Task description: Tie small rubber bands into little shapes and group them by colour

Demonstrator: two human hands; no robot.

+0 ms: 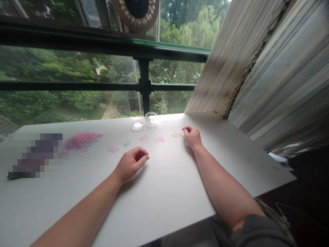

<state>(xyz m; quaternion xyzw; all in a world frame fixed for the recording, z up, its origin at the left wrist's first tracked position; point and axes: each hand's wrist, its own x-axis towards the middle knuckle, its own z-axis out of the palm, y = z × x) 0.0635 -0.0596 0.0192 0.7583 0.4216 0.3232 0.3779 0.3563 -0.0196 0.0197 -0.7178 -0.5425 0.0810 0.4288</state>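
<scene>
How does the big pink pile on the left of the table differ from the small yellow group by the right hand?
The pink pile is far larger than the yellow group. The pink pile mixes in some bluish bits, while the yellow group looks pale yellow throughout. The yellow group lies close by the right hand; the pink pile lies well away from it. Both rest on the white table.

Saw, on a white table [164, 199], a dark blurred thing [38, 156], a big pinkish heap of little loops [82, 141], three bunches of pink loops [113, 149], some blue loops [126, 143], some yellow loops [177, 134], a clear tub [151, 120] and a clear lid [137, 126].
</scene>
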